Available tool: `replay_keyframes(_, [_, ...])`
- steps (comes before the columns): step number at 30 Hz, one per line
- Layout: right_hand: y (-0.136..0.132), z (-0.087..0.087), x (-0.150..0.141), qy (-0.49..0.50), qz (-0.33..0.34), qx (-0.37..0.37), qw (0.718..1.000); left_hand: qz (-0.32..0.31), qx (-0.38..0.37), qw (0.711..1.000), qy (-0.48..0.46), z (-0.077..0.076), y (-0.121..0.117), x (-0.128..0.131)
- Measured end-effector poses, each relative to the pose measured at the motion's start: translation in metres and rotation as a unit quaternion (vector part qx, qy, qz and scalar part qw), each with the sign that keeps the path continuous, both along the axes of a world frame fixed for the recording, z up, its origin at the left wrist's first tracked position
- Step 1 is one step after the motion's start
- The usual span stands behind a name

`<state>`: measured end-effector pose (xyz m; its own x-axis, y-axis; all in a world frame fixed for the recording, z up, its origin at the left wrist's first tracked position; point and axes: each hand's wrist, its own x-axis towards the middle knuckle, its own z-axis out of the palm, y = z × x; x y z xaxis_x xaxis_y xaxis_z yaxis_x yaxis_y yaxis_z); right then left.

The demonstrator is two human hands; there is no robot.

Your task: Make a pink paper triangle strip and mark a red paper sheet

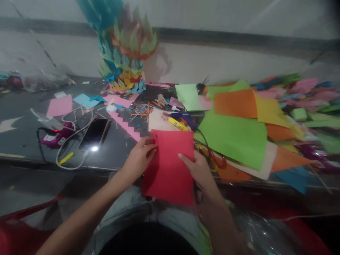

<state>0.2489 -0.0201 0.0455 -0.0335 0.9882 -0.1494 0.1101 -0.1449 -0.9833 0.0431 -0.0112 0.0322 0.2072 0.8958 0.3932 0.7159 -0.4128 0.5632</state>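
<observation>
A red sheet of paper (170, 173) is held upright over the near edge of the table, between my two hands. My left hand (142, 154) pinches its upper left edge with bent fingers; a small dark mark shows on the paper there. On the right edge my right hand (198, 166) grips it, thumb flat on the front and the other fingers hidden behind. Just beyond the sheet's top edge lie a yellow glue tube (178, 124) and a blue-handled tool (183, 116), its kind blurred.
Green paper (233, 138) and orange paper (235, 102) are spread at right. A phone (95, 132), a white cable and a purple power strip (57, 134) lie at left. Paper scraps (145, 109) litter the middle. Behind stands a tall folded-paper piece (124, 53).
</observation>
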Motion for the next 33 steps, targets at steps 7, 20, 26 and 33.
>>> replay_keyframes(7, [0.026, -0.018, 0.001, -0.219, 0.007, 0.127, 0.967, -0.01, -0.058, 0.989, 0.136, 0.0, 0.012, 0.0])
replay_keyframes(20, [0.026, -0.007, -0.01, -0.521, 0.011, 0.217, 0.826, -0.09, -0.053, 0.931, 0.35, 0.011, 0.038, 0.002])
replay_keyframes(26, [0.043, 0.004, -0.045, -0.554, 0.238, 0.196, 0.773, -0.092, -0.062, 0.918, 0.38, 0.017, 0.039, 0.005])
replay_keyframes(33, [0.053, -0.01, -0.055, -0.553, 0.246, 0.204, 0.77, -0.076, -0.061, 0.916, 0.389, 0.015, 0.037, 0.006])
